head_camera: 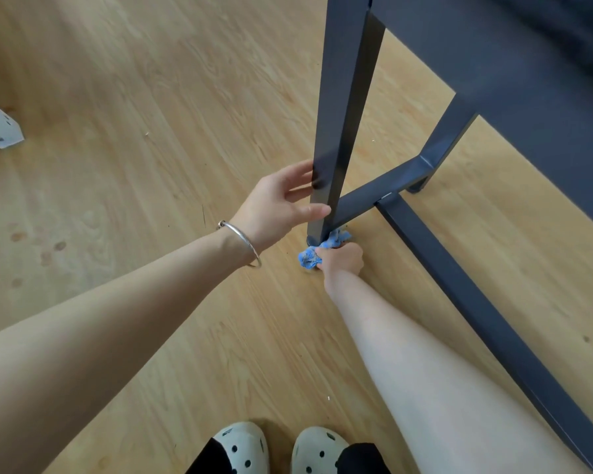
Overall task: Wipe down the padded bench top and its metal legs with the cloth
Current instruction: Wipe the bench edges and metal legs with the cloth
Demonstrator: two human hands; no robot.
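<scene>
A dark blue-grey metal bench leg (339, 107) rises in the middle of the view, with a short crossbar (384, 189) and a long floor rail (476, 302) running off to the right. The bench's dark underside (514, 56) fills the top right; its padded top is hidden. My left hand (278, 206), with a silver bangle on the wrist, wraps its fingers around the leg low down. My right hand (343, 258) is shut on a crumpled blue cloth (317, 253), pressed against the very foot of that leg at the floor.
Light wood-look floor (151, 131) spreads all around. A white bracket-like object (0, 128) lies at the far left edge. My two feet in white clogs with holes (278, 449) stand at the bottom. A second bench leg (442, 148) stands behind the crossbar.
</scene>
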